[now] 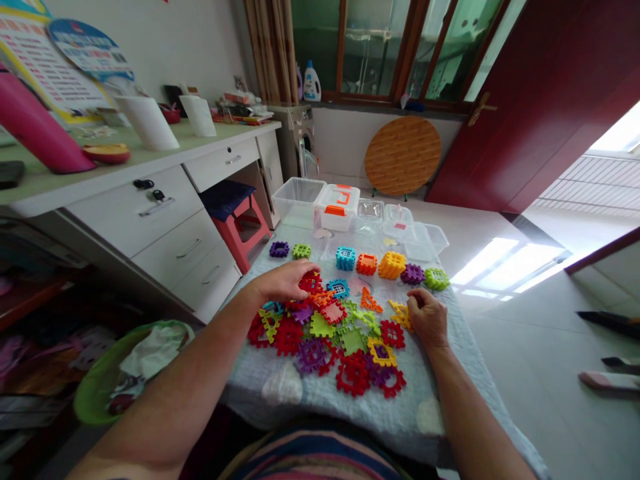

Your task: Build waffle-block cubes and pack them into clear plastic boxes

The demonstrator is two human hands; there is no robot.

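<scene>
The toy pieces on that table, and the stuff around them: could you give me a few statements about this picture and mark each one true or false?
1. The left hand is at a red piece. True.
2. The right hand is at a blue piece. False: it is at a yellow piece.
3. The yellow stack stands between an orange stack and a purple one. True.
4. The white box with orange latches is nearer the person than the loose pieces. False: it stands beyond them, toward the far end of the table.
5. A round wooden board stands upright below the window. True.
</scene>
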